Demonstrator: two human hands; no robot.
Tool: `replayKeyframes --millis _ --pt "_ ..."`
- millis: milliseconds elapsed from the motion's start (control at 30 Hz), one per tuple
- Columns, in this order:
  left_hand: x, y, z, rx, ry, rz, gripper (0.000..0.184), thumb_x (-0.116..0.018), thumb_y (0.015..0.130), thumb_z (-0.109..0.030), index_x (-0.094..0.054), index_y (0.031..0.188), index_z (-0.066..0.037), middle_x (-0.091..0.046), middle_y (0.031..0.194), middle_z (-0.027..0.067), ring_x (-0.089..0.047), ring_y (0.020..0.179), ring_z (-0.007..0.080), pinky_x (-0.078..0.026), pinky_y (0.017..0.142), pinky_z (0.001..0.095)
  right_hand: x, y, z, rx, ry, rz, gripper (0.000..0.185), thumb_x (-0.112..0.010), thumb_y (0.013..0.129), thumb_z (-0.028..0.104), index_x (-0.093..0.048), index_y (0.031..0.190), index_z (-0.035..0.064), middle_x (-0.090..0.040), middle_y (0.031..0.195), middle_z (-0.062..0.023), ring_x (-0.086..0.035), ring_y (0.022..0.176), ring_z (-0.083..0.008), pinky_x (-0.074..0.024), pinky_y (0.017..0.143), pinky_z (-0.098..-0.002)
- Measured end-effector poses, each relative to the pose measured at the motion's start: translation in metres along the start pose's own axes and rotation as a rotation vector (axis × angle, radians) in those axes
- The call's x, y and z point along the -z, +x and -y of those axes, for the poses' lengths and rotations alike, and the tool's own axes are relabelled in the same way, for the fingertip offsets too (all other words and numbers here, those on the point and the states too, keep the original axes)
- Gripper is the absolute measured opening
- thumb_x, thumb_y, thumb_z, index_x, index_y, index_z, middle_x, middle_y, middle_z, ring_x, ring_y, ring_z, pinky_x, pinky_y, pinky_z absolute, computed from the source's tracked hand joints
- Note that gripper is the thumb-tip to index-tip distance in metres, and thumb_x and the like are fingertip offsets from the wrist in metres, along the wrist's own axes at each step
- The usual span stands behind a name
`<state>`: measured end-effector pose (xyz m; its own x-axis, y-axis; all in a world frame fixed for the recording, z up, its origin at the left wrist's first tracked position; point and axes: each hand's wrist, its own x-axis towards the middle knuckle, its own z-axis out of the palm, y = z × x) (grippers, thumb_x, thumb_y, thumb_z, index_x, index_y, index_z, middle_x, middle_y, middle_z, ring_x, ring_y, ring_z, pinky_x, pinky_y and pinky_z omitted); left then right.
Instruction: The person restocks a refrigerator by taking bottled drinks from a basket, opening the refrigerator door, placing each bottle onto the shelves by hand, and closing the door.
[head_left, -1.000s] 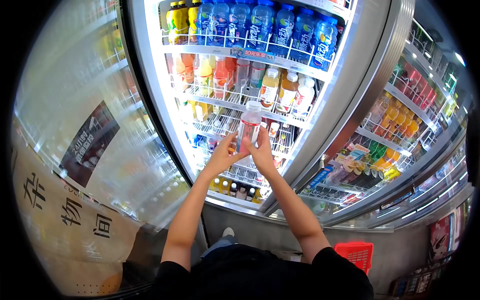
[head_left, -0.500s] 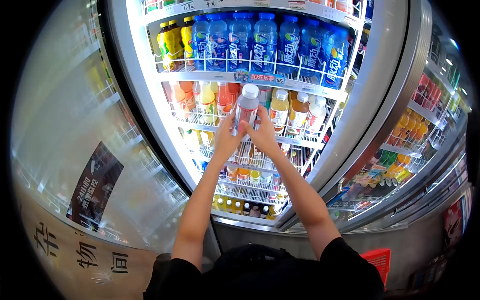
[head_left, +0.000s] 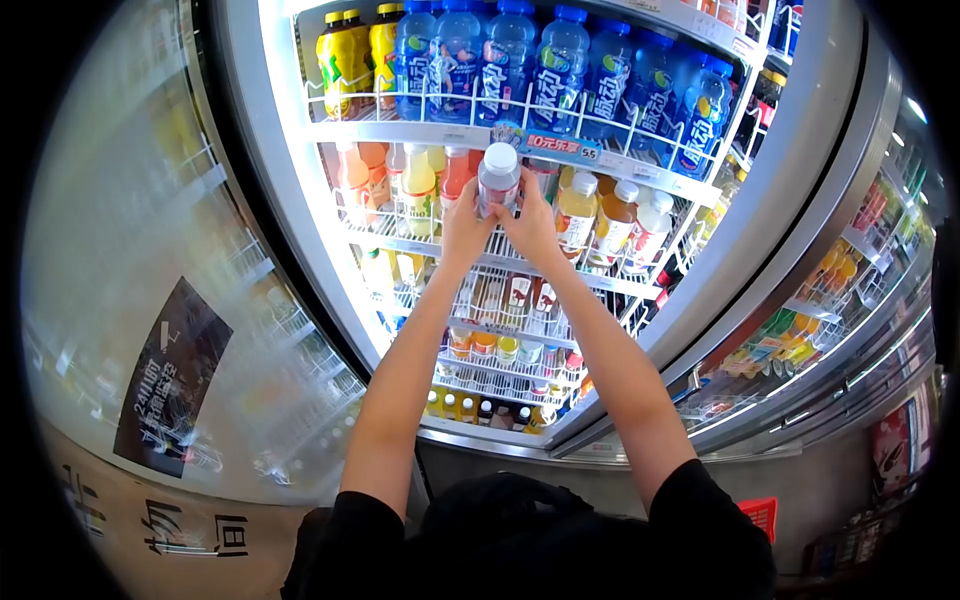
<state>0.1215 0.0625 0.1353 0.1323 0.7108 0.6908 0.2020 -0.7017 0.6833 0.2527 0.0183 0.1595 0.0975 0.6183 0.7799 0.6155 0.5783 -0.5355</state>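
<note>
A clear bottle with a white cap (head_left: 499,178) is between my two hands, at the second visible shelf of the lit fridge. My left hand (head_left: 466,226) grips its left side and my right hand (head_left: 530,222) its right side. The cap tilts toward me. To its left stand yellow (head_left: 418,190) and pink (head_left: 352,182) drinks. On its right are a pale yellow bottle (head_left: 576,212), an amber bottle (head_left: 613,222) and a white-capped bottle (head_left: 651,228).
Several blue bottles (head_left: 560,70) line the shelf above, behind a wire rail. The open glass door (head_left: 110,230) is at the left. More fridges (head_left: 850,290) run along the right. A red basket (head_left: 761,515) is on the floor.
Both hands have moved up and further into the fridge with the bottle, from the lower shelves to the second shelf. The bottle now tips more toward me. The view has shifted.
</note>
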Motion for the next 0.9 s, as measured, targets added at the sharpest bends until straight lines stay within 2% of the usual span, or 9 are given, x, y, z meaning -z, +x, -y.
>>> replayKeyframes --millis 100,267,367,500,633,700,767,833,900 --pt "-0.007 -0.004 0.020 -0.041 0.111 -0.036 0.060 -0.075 0.077 -0.017 -0.054 0.131 -0.003 -0.065 0.115 0.0217 -0.060 0.108 0.0405 -0.047 0.091 0.0472 -0.006 -0.007 -0.014 -0.044 -0.004 0.015 0.070 -0.076 0.082 0.014 -0.036 0.138 0.0002 -0.059 0.125 -0.0254 -0.060 0.117 -0.0408 -0.0533 0.095 -0.0429" --pt "-0.017 -0.015 0.036 -0.097 0.343 -0.068 0.055 -0.073 0.076 -0.021 -0.060 0.127 -0.005 -0.062 0.117 0.0150 -0.054 0.114 0.0344 -0.041 0.098 0.0463 -0.019 -0.019 -0.042 -0.068 -0.178 0.087 0.074 -0.075 0.081 0.019 -0.032 0.139 -0.0016 -0.057 0.122 -0.0327 -0.056 0.113 -0.0490 -0.0450 0.096 -0.0516" --pt "-0.019 -0.012 0.042 -0.068 0.394 -0.041 0.056 -0.071 0.077 -0.023 -0.059 0.128 -0.005 -0.060 0.122 0.0128 -0.052 0.117 0.0332 -0.038 0.099 0.0471 -0.023 -0.017 -0.044 -0.144 -0.212 0.080 0.072 -0.074 0.084 0.023 -0.035 0.139 -0.0039 -0.059 0.121 -0.0316 -0.056 0.115 -0.0474 -0.0465 0.096 -0.0479" --pt "-0.028 -0.012 0.042 -0.024 0.385 -0.088 0.058 -0.070 0.079 -0.023 -0.055 0.132 -0.006 -0.061 0.121 0.0118 -0.052 0.118 0.0310 -0.037 0.099 0.0482 -0.032 -0.007 -0.061 -0.179 -0.193 0.058 0.071 -0.071 0.086 0.024 -0.035 0.139 -0.0061 -0.062 0.114 -0.0326 -0.060 0.108 -0.0485 -0.0485 0.093 -0.0481" --pt "-0.030 -0.018 0.038 -0.045 0.427 -0.102 0.058 -0.070 0.079 -0.023 -0.054 0.131 -0.006 -0.061 0.123 0.0112 -0.053 0.118 0.0297 -0.037 0.098 0.0469 -0.036 -0.001 -0.065 -0.200 -0.268 0.059 0.068 -0.069 0.086 0.024 -0.037 0.137 -0.0075 -0.063 0.111 -0.0337 -0.062 0.106 -0.0482 -0.0496 0.090 -0.0480" --pt "-0.026 -0.022 0.035 -0.078 0.454 -0.101 0.058 -0.071 0.079 -0.023 -0.054 0.132 -0.005 -0.060 0.124 0.0112 -0.053 0.117 0.0297 -0.037 0.098 0.0463 -0.033 -0.003 -0.061 -0.213 -0.216 0.099 0.068 -0.070 0.083 0.015 -0.036 0.136 -0.0111 -0.061 0.113 -0.0350 -0.061 0.104 -0.0502 -0.0505 0.088 -0.0490" --pt "-0.020 -0.025 0.028 -0.078 0.472 -0.018 0.062 -0.072 0.079 -0.021 -0.051 0.135 -0.005 -0.056 0.132 0.0133 -0.052 0.121 0.0314 -0.037 0.101 0.0472 -0.034 -0.011 -0.052 -0.276 -0.153 0.091 0.071 -0.070 0.083 0.013 -0.034 0.139 -0.0115 -0.059 0.116 -0.0346 -0.058 0.111 -0.0487 -0.0477 0.094 -0.0489" --pt "-0.019 -0.033 0.026 -0.105 0.418 -0.039 0.066 -0.073 0.078 -0.017 -0.048 0.138 -0.005 -0.053 0.136 0.0153 -0.050 0.124 0.0332 -0.036 0.104 0.0477 -0.040 -0.023 -0.054 -0.185 -0.327 -0.018 0.072 -0.067 0.086 0.012 -0.031 0.143 -0.0114 -0.055 0.123 -0.0342 -0.052 0.119 -0.0453 -0.0426 0.101 -0.0478" --pt "-0.019 -0.042 0.023 -0.138 0.362 -0.063 0.070 -0.074 0.078 -0.014 -0.045 0.141 -0.004 -0.050 0.140 0.0173 -0.048 0.127 0.0349 -0.035 0.106 0.0481 -0.038 -0.041 -0.044 -0.156 -0.288 -0.076 0.070 -0.065 0.088 0.012 -0.029 0.145 -0.0104 -0.052 0.127 -0.0328 -0.049 0.122 -0.0438 -0.0401 0.104 -0.0470"
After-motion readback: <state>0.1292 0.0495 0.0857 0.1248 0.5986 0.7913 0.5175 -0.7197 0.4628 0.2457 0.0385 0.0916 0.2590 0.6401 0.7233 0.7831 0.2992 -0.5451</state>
